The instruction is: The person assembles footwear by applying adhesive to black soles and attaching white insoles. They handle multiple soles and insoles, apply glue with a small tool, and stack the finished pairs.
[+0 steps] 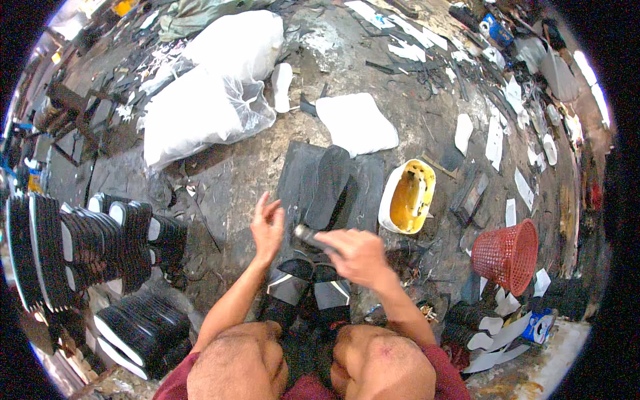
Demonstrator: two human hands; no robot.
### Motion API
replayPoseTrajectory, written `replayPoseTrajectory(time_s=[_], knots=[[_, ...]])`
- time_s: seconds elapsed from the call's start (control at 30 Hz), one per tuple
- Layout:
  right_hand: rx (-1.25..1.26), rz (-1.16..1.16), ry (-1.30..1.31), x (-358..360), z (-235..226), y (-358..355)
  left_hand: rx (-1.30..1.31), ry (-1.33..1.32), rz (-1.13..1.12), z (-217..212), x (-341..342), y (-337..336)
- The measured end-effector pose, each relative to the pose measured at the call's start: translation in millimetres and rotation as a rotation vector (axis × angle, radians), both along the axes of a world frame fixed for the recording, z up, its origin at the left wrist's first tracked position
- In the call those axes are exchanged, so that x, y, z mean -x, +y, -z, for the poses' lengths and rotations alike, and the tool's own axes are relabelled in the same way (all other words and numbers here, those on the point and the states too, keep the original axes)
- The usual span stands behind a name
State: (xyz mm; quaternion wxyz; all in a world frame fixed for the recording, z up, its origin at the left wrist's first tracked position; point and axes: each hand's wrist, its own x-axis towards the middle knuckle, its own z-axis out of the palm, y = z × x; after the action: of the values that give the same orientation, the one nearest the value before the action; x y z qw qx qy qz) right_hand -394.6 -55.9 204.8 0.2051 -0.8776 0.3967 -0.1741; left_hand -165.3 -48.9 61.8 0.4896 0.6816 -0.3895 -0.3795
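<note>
Glue from the brush [308, 235] in the closed right hand [357, 255] might drip off the sole [330, 188]; left hand [267, 227] is open.

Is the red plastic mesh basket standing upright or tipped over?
Tipped over. The red plastic mesh basket lies on its side on the grey workshop floor, its round base facing upper right and its mouth toward lower left.

Grimy grey concrete floor [240, 167], strewn with white offcuts [495, 140] and dark scraps. Bulging white plastic sacks [200, 100] at upper left; stacked black soles [80, 247] at left; red mesh basket [508, 252] at right. Bright daylight at the rim.
</note>
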Motion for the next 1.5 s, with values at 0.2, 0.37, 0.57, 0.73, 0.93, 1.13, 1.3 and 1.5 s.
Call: replayPoseTrajectory(time_s=[0.2, 0.37, 0.57, 0.73, 0.93, 1.13, 1.3, 1.5], knots=[[0.051, 0.498, -0.305, 32, -49, -54, 0.035, -0.562, 0.455, -24, 60, -14], [-0.008, 0.705, -0.312, 30, -28, -80, 0.015, -0.419, 0.225, -26, 11, -11], [-0.094, 0.746, -0.507, 27, -10, -93, 0.067, -0.030, 0.243, -21, 5, -7], [0.006, 0.789, -0.557, 38, -5, -83, 0.225, -0.535, -0.061, 0, -21, -7], [-0.030, 0.812, -0.666, 50, -1, -69, 0.003, -0.821, 0.133, 11, -65, 18], [-0.045, 0.789, -0.617, 36, 0, -68, -0.117, -0.756, 0.421, 13, -5, -7], [0.025, 0.791, -0.539, 44, 4, -85, 0.118, -0.495, 0.322, 4, 12, -4], [-0.095, 0.723, -0.374, 8, 65, -142, 0.069, -0.526, 0.433, 11, 56, 9]])
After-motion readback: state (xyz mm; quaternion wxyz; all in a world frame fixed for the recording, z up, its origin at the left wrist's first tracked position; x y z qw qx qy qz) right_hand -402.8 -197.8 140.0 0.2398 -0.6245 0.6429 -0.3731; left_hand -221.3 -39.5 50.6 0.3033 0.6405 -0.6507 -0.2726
